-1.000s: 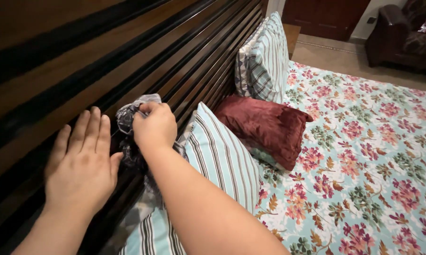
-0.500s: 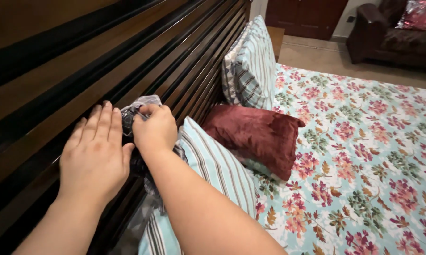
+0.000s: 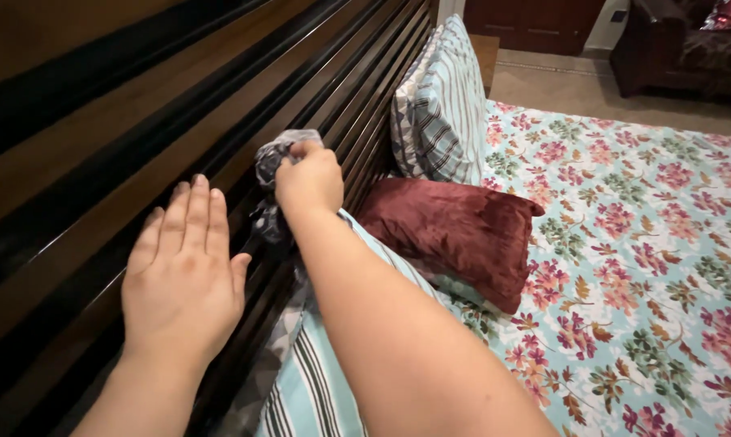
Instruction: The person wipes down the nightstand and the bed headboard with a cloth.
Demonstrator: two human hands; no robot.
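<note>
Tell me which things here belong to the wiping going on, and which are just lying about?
In use:
- right hand, closed on a grey patterned cloth
- slatted dark wooden headboard, which the cloth is pressed against
- left hand, flat on the slats

Just lying about:
- maroon cushion
- striped pillows
- floral bedsheet
- dark sofa

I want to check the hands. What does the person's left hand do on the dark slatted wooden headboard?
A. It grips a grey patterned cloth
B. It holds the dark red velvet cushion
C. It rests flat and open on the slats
C: the left hand lies flat, fingers spread, on the dark slatted wooden headboard; the right hand clutches the grey patterned cloth.
</note>
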